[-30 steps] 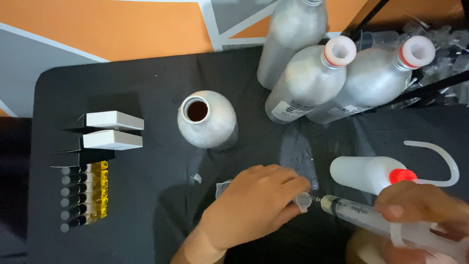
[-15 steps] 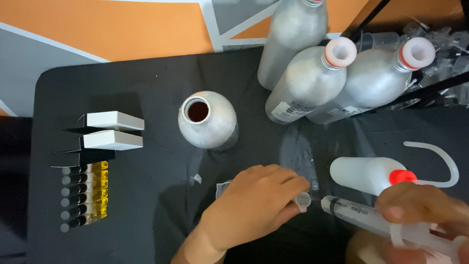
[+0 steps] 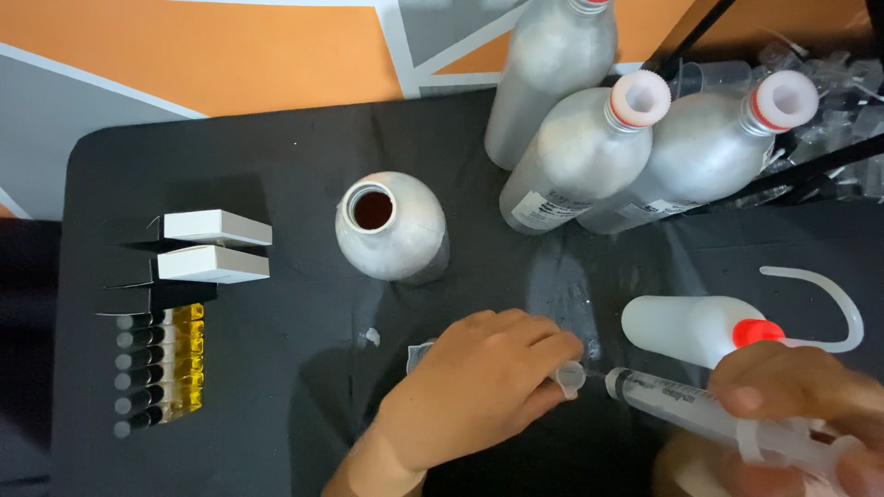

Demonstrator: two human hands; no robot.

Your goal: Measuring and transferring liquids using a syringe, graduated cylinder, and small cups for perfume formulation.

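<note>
A small clear vial [image 3: 572,378] lies tipped sideways, its open mouth poking out past the gripping fingertips, body mostly hidden. A clear plastic syringe [image 3: 700,411] lies nearly level, its tip apparently just inside that mouth.

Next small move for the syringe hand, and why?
Probably ease the syringe tip forward into the vial. The left hand holds the vial with its mouth facing the tip, and a small gap shows between them. The right hand grips the barrel.

Single head view, looking steeply down, close over black table [image 3: 230,166]; no second view.
</note>
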